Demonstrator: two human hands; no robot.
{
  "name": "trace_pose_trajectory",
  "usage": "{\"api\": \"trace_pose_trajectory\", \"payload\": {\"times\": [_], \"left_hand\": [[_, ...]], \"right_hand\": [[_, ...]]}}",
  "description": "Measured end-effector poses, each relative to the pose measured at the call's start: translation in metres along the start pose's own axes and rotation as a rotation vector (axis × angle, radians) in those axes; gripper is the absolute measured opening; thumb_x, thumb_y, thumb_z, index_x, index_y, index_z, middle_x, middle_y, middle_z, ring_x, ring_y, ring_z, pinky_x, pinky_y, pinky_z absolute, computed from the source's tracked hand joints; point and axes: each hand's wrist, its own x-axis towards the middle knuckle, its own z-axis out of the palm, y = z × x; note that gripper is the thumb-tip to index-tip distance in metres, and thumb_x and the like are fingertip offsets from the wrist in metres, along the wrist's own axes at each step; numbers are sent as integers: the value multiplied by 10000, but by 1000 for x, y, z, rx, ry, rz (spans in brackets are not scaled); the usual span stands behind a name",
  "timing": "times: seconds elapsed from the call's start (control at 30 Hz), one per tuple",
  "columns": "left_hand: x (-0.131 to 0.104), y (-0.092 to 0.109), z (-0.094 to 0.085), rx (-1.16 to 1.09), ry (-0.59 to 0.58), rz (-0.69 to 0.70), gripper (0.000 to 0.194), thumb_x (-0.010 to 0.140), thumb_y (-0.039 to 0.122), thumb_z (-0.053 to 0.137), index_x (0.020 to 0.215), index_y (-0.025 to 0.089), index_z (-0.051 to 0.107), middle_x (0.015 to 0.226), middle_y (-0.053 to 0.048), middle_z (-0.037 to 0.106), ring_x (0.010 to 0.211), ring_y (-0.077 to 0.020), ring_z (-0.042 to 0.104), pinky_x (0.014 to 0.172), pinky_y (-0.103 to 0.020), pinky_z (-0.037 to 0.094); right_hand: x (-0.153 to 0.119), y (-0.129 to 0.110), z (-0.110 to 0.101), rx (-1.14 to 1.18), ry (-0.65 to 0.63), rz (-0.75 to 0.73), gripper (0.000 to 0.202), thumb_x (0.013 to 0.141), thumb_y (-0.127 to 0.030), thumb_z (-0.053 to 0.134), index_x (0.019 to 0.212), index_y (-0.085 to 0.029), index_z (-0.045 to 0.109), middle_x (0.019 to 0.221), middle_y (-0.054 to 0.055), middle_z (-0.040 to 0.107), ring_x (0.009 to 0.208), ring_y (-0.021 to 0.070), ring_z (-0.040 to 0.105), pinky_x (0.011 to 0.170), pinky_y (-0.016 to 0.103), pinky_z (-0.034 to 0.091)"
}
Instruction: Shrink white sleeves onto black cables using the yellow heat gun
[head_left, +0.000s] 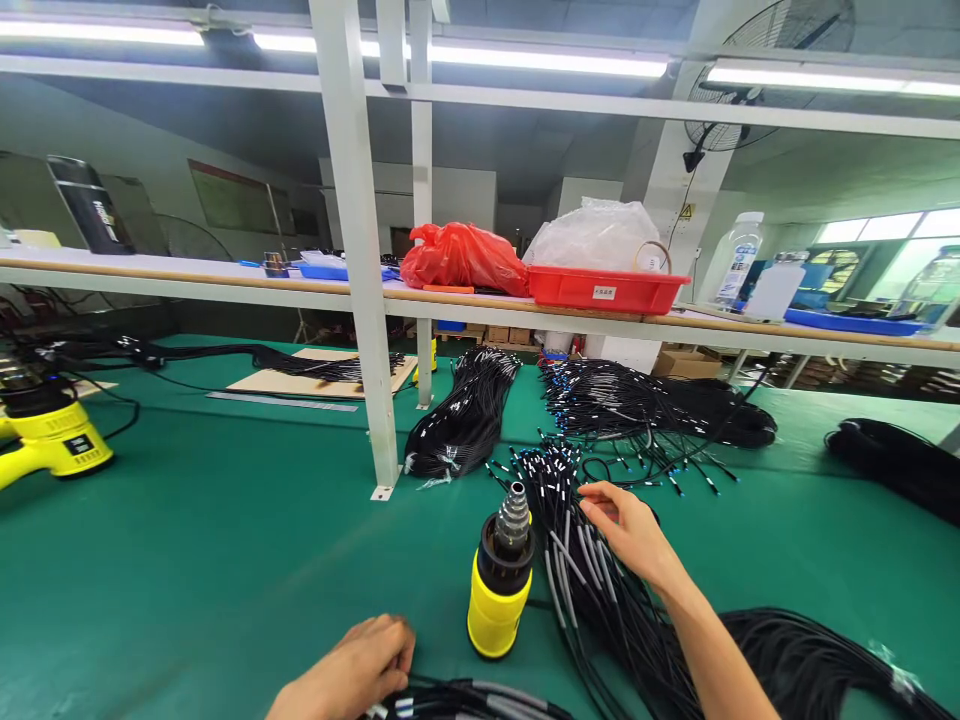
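Near the bottom edge my left hand (356, 665) is low over the table, fingers curled in. It is at the end of a small bunch of black cables (480, 695) with grey sleeves; whatever its fingers hold is hidden. My right hand (626, 530) reaches over a large bundle of black cables (600, 580) with white-marked ends and grey sleeves. Its fingers are apart and slightly bent, beside the cable ends, and I see nothing between them. Between my hands a yellow heat gun (499, 590) stands upright, its metal nozzle pointing up.
More black cable bundles (469, 415) lie behind on the green table (225, 540). A white post (360, 260) rises from it, carrying a shelf with a red tray (611, 290), a red bag (465, 260) and bottles (739, 260). Another yellow heat gun (56, 440) is at the left.
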Motion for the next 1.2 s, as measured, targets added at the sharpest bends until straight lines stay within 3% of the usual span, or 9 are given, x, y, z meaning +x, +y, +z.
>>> {"api": "trace_pose_trajectory", "payload": {"times": [0.17, 0.27, 0.37, 0.43, 0.53, 0.6, 0.67, 1.0, 1.2], "left_hand": [[-26, 27, -44, 35, 107, 151, 164, 916, 279, 492, 797, 229, 593, 869, -3, 667, 802, -184, 589, 727, -264, 437], [-48, 65, -77, 33, 239, 343, 201, 970, 329, 464, 834, 257, 593, 870, 15, 648, 803, -160, 585, 752, -232, 452], [-63, 105, -105, 97, 336, 497, 179, 951, 312, 519, 800, 270, 604, 795, 40, 643, 752, -152, 585, 901, -263, 437], [-64, 126, -119, 121, 402, 537, 198, 951, 315, 522, 776, 267, 602, 765, 42, 635, 717, -151, 576, 877, -272, 441], [-56, 145, -135, 127, 485, 574, 219, 967, 338, 490, 798, 261, 607, 764, 28, 630, 720, -159, 562, 772, -275, 436], [-49, 151, -142, 116, 498, 602, 244, 975, 351, 472, 802, 253, 613, 756, 20, 626, 724, -163, 552, 732, -276, 422], [-42, 155, -146, 84, 496, 606, 248, 981, 357, 458, 829, 249, 621, 783, 13, 633, 744, -165, 552, 731, -275, 419], [-22, 155, -142, 139, 606, 509, 231, 996, 322, 402, 903, 216, 585, 887, -18, 634, 819, -187, 552, 743, -305, 422], [-9, 145, -141, 171, 605, 392, 263, 978, 367, 447, 786, 199, 511, 790, 7, 567, 725, -171, 468, 648, -283, 356]], "right_hand": [[-10, -39, -20, 29, 101, -46, 277, 877, -405, 564, 979, -173, 677, 966, 86, 712, 882, 239, 660, 839, 385, 515], [-24, -77, -29, 41, 175, -85, 229, 894, -397, 568, 929, -202, 682, 939, 60, 707, 886, 231, 642, 818, 350, 501], [-43, -119, -29, 73, 182, -182, 174, 915, -369, 570, 905, -232, 679, 910, 32, 702, 865, 209, 634, 785, 300, 498], [-56, -143, -26, 66, 82, -248, 157, 935, -343, 550, 922, -249, 674, 931, 26, 703, 860, 201, 640, 767, 282, 503], [-69, -166, -21, 19, -230, -330, 153, 929, -305, 554, 1058, -271, 629, 1024, 23, 698, 914, 205, 640, 803, 286, 502], [-71, -171, -19, 4, -421, -313, 103, 956, -287, 500, 990, -264, 595, 906, 5, 690, 804, 182, 629, 722, 269, 495], [-67, -171, -19, -2, -463, -263, 172, 993, -288, 424, 878, -246, 545, 794, -12, 636, 720, 162, 573, 656, 254, 458], [-32, -152, -21, 177, -238, -188, 226, 988, -340, 446, 808, -209, 486, 738, -35, 469, 665, 134, 398, 591, 252, 338], [-15, -143, -14, 183, -238, -175, 236, 929, -335, 507, 742, -194, 479, 715, -29, 472, 645, 128, 402, 557, 240, 344]]}}
